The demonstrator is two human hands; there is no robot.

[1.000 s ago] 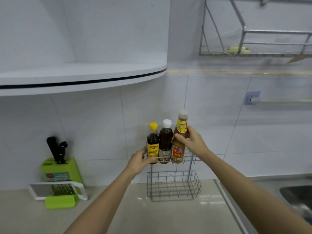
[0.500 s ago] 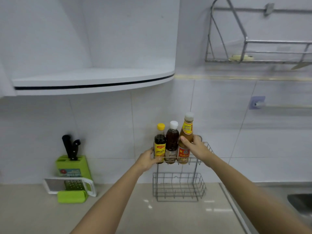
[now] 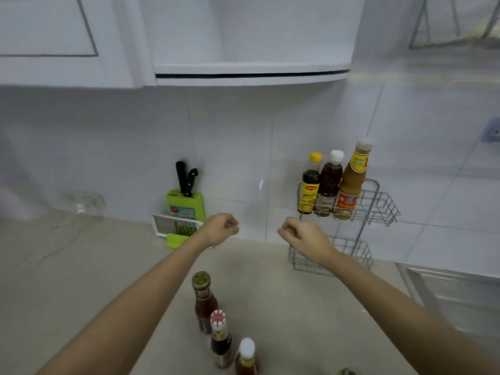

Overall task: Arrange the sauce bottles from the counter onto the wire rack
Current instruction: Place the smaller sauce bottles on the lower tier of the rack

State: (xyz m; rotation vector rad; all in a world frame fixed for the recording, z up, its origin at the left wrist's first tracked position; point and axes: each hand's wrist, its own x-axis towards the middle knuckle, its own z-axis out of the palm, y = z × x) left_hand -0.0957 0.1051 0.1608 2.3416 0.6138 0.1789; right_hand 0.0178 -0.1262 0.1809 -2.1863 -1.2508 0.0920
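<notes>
A two-tier wire rack [image 3: 378,204] stands against the tiled wall at the right. On its top tier stand a dark bottle with a yellow cap [image 3: 309,185], a dark bottle with a white cap [image 3: 328,182] and a tall orange-brown sauce bottle [image 3: 351,182]. The lower tier [image 3: 359,253] holds nothing visible. Three more bottles stand on the counter near me: a red sauce bottle with a gold-green cap [image 3: 205,301], a dark bottle with a red-white cap [image 3: 220,339] and a white-capped bottle [image 3: 246,357]. My left hand [image 3: 220,230] and my right hand [image 3: 303,236] hover loosely curled and hold nothing, left of the rack.
A green knife block [image 3: 186,204] with black-handled knives stands by the wall, a white and green grater [image 3: 176,228] in front of it. A curved white shelf [image 3: 251,74] hangs overhead. A sink edge [image 3: 449,290] lies at the right, a wall dish rack [image 3: 454,28] above.
Both hands let go of the bottles on the rack's top tier and drew back toward me. The view swung left and down, bringing three counter bottles into sight.
</notes>
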